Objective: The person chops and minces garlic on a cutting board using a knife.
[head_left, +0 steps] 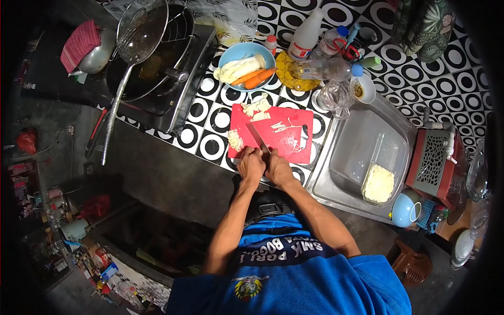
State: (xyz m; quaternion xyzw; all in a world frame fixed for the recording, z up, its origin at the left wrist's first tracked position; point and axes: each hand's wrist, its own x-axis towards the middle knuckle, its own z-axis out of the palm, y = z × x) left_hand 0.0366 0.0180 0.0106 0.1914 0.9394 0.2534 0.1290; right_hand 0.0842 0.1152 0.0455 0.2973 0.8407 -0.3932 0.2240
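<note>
- The knife [256, 136] lay over the red board [299, 118], its tip pointing away from the person.
- The right hand [279, 169] was wrapped around the knife's near end, hiding the handle.
- The left hand [252, 166] was curled just beside it at the board's near edge; I could not tell what its fingers gripped.
- A strip of tiled surface [198, 110] showed between the board and the stove [194, 68].
- The blue bowl [236, 51] stood near the board's far edge, and the sink [323, 176] sat to its right.
</note>
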